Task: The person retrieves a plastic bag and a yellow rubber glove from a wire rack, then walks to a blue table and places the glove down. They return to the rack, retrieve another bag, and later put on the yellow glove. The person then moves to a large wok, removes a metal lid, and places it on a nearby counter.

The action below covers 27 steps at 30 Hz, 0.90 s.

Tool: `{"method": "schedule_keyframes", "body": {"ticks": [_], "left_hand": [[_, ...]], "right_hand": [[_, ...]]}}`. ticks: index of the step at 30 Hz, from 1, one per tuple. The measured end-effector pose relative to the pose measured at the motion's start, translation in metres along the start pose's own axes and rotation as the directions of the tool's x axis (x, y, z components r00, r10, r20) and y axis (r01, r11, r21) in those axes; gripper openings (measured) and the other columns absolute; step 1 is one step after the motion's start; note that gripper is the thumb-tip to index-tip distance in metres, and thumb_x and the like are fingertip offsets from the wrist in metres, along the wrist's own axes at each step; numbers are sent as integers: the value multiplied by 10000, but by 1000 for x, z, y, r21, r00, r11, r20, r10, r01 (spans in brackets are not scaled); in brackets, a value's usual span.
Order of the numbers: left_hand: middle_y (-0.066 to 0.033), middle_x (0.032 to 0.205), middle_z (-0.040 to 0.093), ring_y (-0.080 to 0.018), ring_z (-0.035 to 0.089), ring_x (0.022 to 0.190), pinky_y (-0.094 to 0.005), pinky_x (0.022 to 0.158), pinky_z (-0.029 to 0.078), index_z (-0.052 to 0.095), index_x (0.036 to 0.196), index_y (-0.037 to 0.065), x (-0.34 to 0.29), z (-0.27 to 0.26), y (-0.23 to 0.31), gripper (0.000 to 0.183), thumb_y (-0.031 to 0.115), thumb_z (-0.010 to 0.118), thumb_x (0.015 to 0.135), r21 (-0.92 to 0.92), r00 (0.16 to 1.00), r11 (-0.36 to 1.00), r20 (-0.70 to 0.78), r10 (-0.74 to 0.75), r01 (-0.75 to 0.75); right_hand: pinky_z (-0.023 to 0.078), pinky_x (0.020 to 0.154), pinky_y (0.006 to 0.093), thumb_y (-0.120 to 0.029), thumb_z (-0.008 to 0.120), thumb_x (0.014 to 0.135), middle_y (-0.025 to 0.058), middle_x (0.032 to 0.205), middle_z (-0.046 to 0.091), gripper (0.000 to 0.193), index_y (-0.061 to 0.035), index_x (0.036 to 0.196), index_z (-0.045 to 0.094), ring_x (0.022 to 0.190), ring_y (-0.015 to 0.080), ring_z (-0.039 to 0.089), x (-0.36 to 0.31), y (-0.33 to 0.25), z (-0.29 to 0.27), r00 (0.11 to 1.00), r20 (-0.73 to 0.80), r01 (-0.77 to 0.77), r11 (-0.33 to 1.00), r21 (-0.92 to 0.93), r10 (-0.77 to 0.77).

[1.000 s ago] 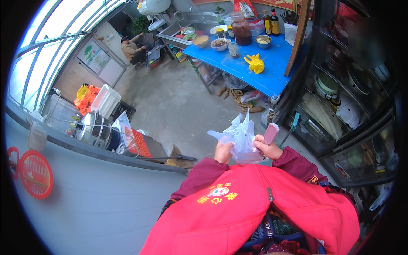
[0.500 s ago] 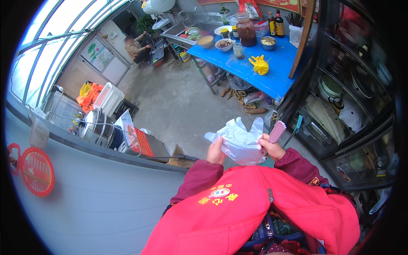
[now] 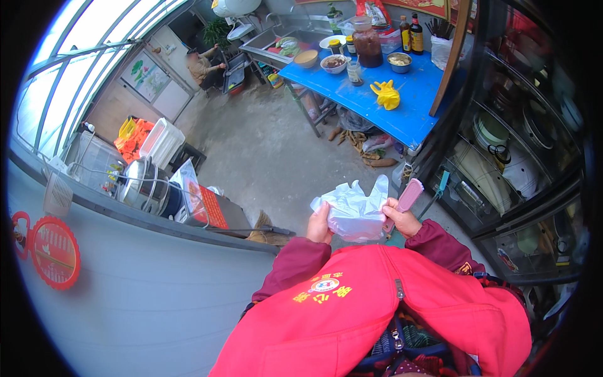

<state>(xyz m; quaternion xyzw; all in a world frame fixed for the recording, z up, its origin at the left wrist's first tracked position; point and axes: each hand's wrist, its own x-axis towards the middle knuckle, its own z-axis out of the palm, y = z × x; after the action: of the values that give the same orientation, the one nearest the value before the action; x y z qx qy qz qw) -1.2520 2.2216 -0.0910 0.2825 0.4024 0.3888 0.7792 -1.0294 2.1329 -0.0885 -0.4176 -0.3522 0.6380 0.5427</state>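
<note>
In front of my chest I stretch a thin, whitish see-through disposable plastic glove between both hands, its finger parts pointing away from me. My left hand pinches its left edge between thumb and fingers. On the opposite edge my right hand has a similar pinch. A pink flat-ended piece shows right beside my right hand; whether it touches the hand I cannot tell. Farther off, a yellow rubber glove lies on the blue table.
The table also bears a large jar, bowls and bottles. Root vegetables lie on the floor below it. A dark shelf cabinet stands at right, a broom at left. Far back, a person sits by a grey tub.
The plastic glove has shifted slightly and its finger parts have changed shape a little between my hands. Both hands keep their hold. The view has moved a little.
</note>
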Motion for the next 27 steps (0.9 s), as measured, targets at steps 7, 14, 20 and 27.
{"method": "schedule_keyframes", "body": {"ticks": [7, 14, 20, 27], "left_hand": [[-103, 1054, 564, -228, 563, 956, -372, 813, 450, 468, 1149, 3, 1, -4, -1, 359, 278, 408, 927, 15, 1000, 1000, -12, -3, 3], [-107, 1071, 560, -228, 560, 966, -374, 816, 450, 461, 1165, 5, 4, -11, -4, 385, 302, 404, 926, 42, 1000, 999, 11, -19, 19], [-19, 805, 601, -91, 543, 575, -217, 397, 344, 547, 1036, 71, 1, -4, -4, 273, 298, 458, 912, 2, 999, 1000, -41, 6, -6], [-6, 776, 591, -79, 520, 548, -211, 386, 320, 552, 1015, 79, -5, 4, 0, 263, 301, 456, 911, 14, 998, 1000, -70, 2, -1]], "right_hand": [[387, 496, 238, -191, 458, 895, 6, 689, 512, 128, -70, 870, 493, 551, 91, 476, 2, 0, 0, 1000, 9, -8, 1000, 6, 8], [391, 508, 229, -198, 460, 892, -2, 702, 521, 131, -75, 864, 495, 565, 84, 485, 3, 5, -1, 1000, -6, 11, 1000, -18, -11], [394, 502, 231, -202, 459, 893, 1, 699, 521, 137, -74, 862, 494, 558, 87, 488, 2, 5, -1, 1000, -11, -11, 1000, -12, 10], [397, 497, 232, -202, 455, 894, 5, 702, 523, 138, -72, 864, 491, 557, 93, 495, 2, 7, 0, 1000, -18, -21, 1000, -10, 21]]}}
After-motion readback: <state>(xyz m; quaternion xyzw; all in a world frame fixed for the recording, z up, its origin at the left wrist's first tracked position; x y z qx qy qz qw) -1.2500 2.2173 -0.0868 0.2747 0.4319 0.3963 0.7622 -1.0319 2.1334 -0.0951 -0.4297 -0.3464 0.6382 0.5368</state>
